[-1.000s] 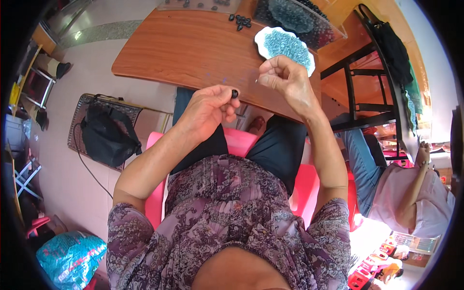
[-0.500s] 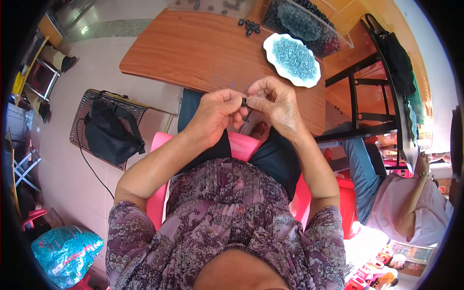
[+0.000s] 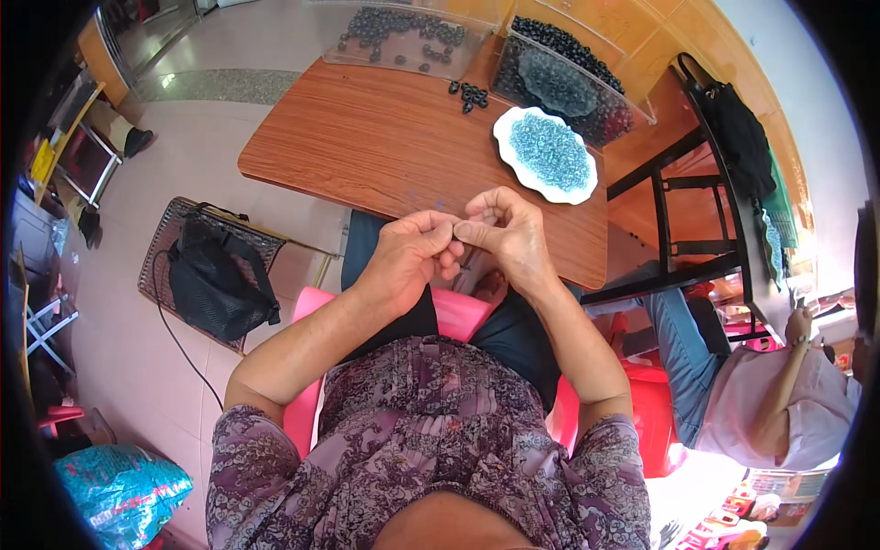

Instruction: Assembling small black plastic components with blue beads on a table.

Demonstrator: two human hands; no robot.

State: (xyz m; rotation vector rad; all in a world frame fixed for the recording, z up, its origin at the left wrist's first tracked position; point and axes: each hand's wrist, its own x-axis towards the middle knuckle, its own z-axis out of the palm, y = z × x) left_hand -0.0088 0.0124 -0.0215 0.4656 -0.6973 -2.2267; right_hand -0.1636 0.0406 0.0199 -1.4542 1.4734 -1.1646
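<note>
My left hand [image 3: 403, 261] and my right hand [image 3: 515, 240] meet tip to tip just off the near edge of the wooden table [image 3: 367, 137]. Thumbs and fingers of both pinch one small black piece [image 3: 456, 233], largely covered by the fingertips. Farther up the table, a white scalloped plate [image 3: 559, 195] holds a heap of tiny bluish-grey beads [image 3: 550, 151]. Several loose black pieces [image 3: 471, 95] lie beyond it, to the left of a clear bin full of dark pieces [image 3: 573, 82].
Another clear bin [image 3: 399, 60] with scattered black pieces stands at the far table end. A black bag [image 3: 220, 280] rests on a mesh seat at left. At right are a black metal frame [image 3: 678, 229] and a seated person [image 3: 770, 394]. A teal sack [image 3: 124, 495] sits lower left.
The view has tilted up, so the table, bins and hands appear lower in it. Both hands keep their pinch; the black piece is now more covered by the fingertips.
</note>
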